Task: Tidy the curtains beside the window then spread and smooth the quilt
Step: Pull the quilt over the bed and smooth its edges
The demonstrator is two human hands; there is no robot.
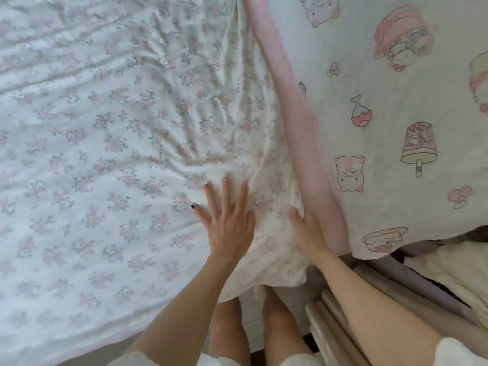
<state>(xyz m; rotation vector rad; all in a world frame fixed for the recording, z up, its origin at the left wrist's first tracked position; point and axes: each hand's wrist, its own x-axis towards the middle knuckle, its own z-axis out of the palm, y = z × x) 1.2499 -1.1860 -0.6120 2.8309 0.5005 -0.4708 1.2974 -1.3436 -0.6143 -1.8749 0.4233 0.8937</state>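
A white quilt (111,143) with small pink flowers covers most of the view, with creases fanning out from its lower right corner. My left hand (227,220) lies flat on it, fingers spread, holding nothing. My right hand (307,231) presses at the quilt's right edge, its fingers tucked under the pink border (298,122) of a pillow (396,101) printed with cartoon animals and desserts. I cannot tell whether those hidden fingers grip anything. No curtains are in view.
The quilt's corner hangs over the bed edge above my bare legs (253,331). A cream bed frame or headboard (340,320) runs along the lower right. A fluffy cream item (454,270) lies beyond it at the right edge.
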